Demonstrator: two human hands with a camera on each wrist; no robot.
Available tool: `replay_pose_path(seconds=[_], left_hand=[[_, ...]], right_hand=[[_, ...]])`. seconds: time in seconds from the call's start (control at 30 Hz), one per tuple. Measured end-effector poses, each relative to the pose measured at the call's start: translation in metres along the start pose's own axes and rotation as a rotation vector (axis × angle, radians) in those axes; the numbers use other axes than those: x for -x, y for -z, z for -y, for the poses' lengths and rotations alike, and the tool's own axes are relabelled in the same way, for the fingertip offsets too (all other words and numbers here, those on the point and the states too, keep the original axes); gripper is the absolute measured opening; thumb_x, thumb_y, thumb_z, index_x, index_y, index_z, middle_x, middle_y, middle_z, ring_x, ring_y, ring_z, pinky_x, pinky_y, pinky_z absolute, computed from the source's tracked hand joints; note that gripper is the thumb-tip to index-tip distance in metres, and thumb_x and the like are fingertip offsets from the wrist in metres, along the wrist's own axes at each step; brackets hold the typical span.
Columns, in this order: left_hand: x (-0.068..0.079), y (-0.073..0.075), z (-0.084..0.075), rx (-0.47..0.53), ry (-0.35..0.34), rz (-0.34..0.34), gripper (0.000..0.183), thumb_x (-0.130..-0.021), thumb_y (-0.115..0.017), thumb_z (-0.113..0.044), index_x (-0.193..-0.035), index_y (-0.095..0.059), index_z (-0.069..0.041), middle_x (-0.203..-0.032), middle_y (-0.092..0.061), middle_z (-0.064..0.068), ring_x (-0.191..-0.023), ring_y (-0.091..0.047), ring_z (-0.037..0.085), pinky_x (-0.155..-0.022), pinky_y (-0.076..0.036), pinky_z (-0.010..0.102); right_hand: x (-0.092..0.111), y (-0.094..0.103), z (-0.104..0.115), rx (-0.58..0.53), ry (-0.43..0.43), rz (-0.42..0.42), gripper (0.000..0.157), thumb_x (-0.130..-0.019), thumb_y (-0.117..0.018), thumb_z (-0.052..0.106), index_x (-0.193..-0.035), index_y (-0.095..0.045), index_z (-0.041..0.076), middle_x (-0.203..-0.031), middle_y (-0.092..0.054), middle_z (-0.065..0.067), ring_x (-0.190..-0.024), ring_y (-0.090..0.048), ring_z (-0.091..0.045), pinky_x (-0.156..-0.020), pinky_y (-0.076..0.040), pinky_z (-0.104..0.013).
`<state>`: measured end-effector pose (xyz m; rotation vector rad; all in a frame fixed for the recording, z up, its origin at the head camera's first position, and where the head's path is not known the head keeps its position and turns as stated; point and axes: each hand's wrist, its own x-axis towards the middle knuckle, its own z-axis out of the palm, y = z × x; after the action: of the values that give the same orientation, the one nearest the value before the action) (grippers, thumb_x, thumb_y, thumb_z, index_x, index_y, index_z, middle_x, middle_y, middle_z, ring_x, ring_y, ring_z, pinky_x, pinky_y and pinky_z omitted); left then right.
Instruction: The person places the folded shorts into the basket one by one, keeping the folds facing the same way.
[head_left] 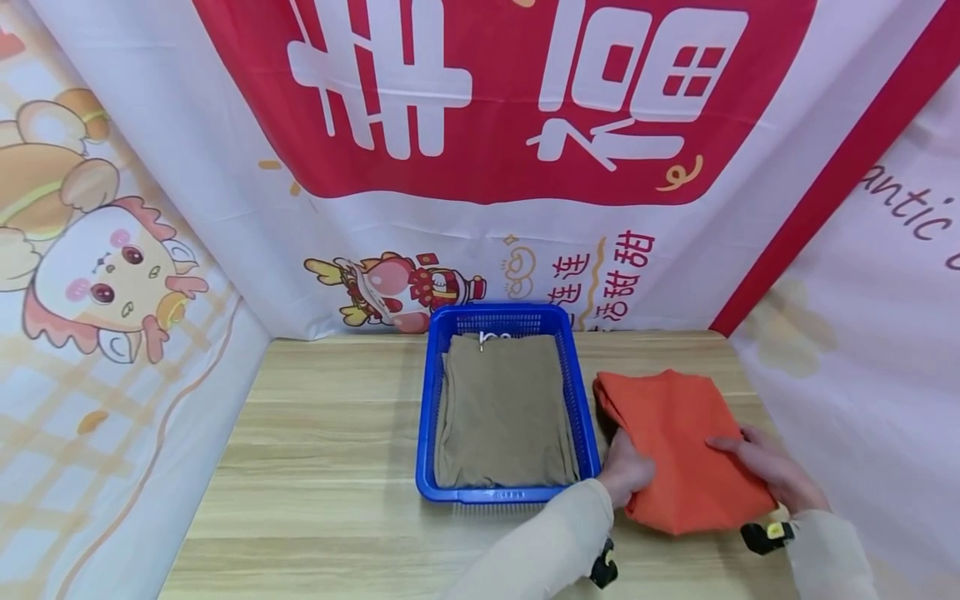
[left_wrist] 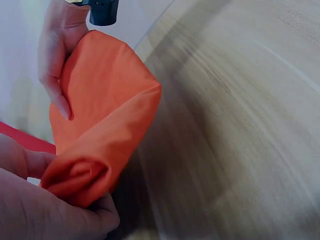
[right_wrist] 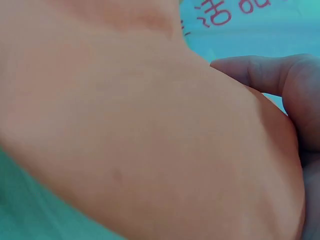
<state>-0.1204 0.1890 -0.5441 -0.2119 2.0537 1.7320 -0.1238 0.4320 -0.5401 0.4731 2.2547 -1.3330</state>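
A folded orange cloth (head_left: 678, 450) is held between both hands at the right of the table, tilted up over the wood in the left wrist view. My left hand (head_left: 628, 471) grips its left edge, where the layers roll into a thick fold; thumb and fingers close round that fold (left_wrist: 80, 175). On the other side my right hand (head_left: 772, 468) holds the right edge, the thumb lying over the top face and the other fingers hidden beneath. In the right wrist view the orange cloth (right_wrist: 150, 135) fills most of the picture, with the thumb (right_wrist: 255, 69) at its edge.
A blue plastic basket (head_left: 426, 417) stands left of the hands, holding a folded khaki garment (head_left: 506, 408) with a white drawstring (head_left: 482, 337) at its far end. Printed fabric sheets (head_left: 637, 208) wall in the back and sides of the wooden table (head_left: 322, 467).
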Motion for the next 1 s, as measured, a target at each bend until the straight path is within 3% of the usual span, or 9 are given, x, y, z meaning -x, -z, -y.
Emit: replay_pose_path(seconds=[0.23, 0.47, 0.6, 0.77, 1.0], left_hand=[[0.005, 0.007, -0.015, -0.001, -0.029, 0.009, 0.046, -0.082, -0.062, 0.013, -0.122, -0.058, -0.008, -0.104, -0.058, 0.001, -0.093, -0.053, 0.018, -0.089, -0.05, 0.041], [0.008, 0.014, -0.027, 0.089, -0.056, 0.007, 0.042, -0.083, -0.06, 0.011, -0.121, -0.059, -0.007, -0.101, -0.056, 0.001, -0.088, -0.051, 0.02, -0.08, -0.048, 0.042], [0.008, 0.02, -0.035, 0.136, -0.086, -0.019, 0.037, -0.082, -0.066, 0.009, -0.115, -0.06, -0.006, -0.098, -0.058, 0.002, -0.086, -0.053, 0.021, -0.078, -0.05, 0.043], [0.007, 0.031, -0.046, 0.143, -0.116, -0.07, 0.033, -0.081, -0.073, 0.006, -0.11, -0.063, -0.006, -0.095, -0.061, 0.001, -0.085, -0.057, 0.02, -0.081, -0.052, 0.044], [0.004, 0.057, -0.061, 0.123, -0.156, -0.113, 0.031, -0.082, -0.075, 0.002, -0.11, -0.065, -0.008, -0.096, -0.063, 0.0, -0.087, -0.058, 0.02, -0.085, -0.051, 0.044]], right_hand=[[0.013, -0.003, 0.02, 0.067, 0.134, -0.046, 0.074, -0.102, -0.06, 0.041, -0.15, -0.032, -0.009, -0.114, -0.063, -0.015, -0.09, -0.063, -0.023, -0.075, -0.053, -0.038], [0.026, -0.005, 0.046, 0.181, 0.321, -0.114, 0.056, -0.103, -0.06, 0.033, -0.144, -0.047, -0.004, -0.118, -0.063, -0.016, -0.091, -0.061, -0.017, -0.076, -0.052, -0.03], [0.034, -0.007, 0.059, 0.241, 0.402, -0.164, 0.052, -0.104, -0.06, 0.033, -0.144, -0.049, 0.001, -0.122, -0.061, -0.016, -0.093, -0.06, -0.014, -0.077, -0.052, -0.028], [0.045, -0.012, 0.077, 0.225, 0.414, -0.192, 0.058, -0.103, -0.059, 0.037, -0.148, -0.044, 0.004, -0.124, -0.059, -0.018, -0.091, -0.063, -0.015, -0.074, -0.054, -0.03], [0.055, -0.023, 0.101, 0.208, 0.433, -0.263, 0.058, -0.102, -0.06, 0.042, -0.144, -0.048, 0.004, -0.12, -0.06, -0.018, -0.085, -0.064, -0.016, -0.07, -0.054, -0.031]])
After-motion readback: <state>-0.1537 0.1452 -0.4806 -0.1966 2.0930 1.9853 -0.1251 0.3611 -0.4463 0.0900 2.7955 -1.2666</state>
